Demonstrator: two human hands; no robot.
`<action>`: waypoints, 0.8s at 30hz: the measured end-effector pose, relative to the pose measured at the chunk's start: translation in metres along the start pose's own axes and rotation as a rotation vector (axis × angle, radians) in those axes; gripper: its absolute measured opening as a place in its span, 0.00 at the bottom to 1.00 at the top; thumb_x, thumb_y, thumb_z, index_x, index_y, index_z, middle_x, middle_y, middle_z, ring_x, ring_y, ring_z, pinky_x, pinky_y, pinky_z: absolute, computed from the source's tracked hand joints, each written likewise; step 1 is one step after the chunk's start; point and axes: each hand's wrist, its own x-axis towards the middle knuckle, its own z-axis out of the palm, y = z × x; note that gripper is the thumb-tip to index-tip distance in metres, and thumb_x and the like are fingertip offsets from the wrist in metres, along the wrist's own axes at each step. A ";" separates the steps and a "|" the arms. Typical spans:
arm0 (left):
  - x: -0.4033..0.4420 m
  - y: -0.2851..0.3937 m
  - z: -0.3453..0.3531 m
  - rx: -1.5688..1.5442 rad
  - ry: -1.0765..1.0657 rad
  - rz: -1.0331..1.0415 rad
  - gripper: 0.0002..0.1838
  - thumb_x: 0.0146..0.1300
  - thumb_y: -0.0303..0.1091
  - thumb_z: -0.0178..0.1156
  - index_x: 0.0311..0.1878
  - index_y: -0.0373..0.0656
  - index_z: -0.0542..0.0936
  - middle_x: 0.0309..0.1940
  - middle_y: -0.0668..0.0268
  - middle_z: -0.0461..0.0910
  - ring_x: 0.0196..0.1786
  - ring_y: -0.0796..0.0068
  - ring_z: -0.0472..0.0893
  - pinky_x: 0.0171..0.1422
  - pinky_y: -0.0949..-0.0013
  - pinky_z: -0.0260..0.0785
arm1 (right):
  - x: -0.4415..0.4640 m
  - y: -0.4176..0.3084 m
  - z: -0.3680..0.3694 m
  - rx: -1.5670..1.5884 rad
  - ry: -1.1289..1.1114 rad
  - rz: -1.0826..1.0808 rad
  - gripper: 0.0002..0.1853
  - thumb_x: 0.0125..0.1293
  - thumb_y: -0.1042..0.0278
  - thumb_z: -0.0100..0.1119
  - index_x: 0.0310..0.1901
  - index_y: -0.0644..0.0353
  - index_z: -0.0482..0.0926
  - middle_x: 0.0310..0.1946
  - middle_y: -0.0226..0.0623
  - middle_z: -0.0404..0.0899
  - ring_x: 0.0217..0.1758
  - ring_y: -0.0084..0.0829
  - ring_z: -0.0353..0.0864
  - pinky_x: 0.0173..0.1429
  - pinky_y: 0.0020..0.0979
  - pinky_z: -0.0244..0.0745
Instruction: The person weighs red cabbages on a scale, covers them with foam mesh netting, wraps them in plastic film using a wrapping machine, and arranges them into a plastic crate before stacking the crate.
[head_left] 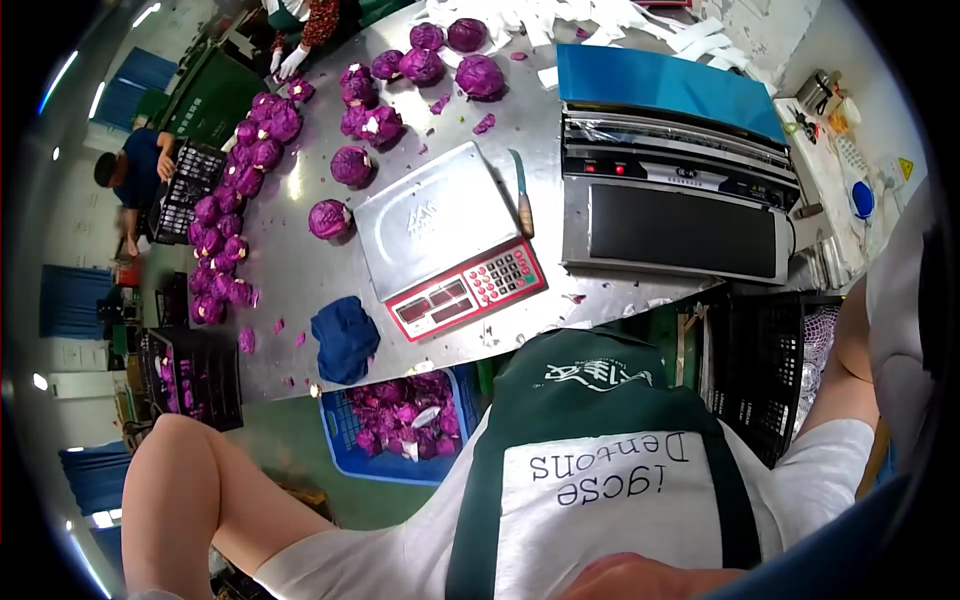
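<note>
Across the shiny steel table [300,215], round purple cabbages [481,77] lie whole, seemingly unfinished; loose purple leaves [400,411] fill the blue plastic crate [362,464] below. Both hands are outside the head view; I cannot tell their grip.

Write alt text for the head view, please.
Metal table with purple cabbages, a red-and-silver scale, a knife and a blue-topped machine, seen from above by someone in a green apron whose hands are not visible. Below the near edge sits a blue crate of purple cabbage pieces; a person in dark blue is at left.
</note>
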 end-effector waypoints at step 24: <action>-0.193 -0.077 -0.100 0.441 0.574 -0.248 0.30 0.71 0.52 0.46 0.65 0.37 0.65 0.63 0.58 0.69 0.68 0.59 0.68 0.74 0.54 0.59 | 0.138 0.258 0.164 -0.137 0.280 0.083 0.34 0.63 0.75 0.58 0.70 0.64 0.59 0.70 0.47 0.61 0.66 0.51 0.68 0.70 0.42 0.63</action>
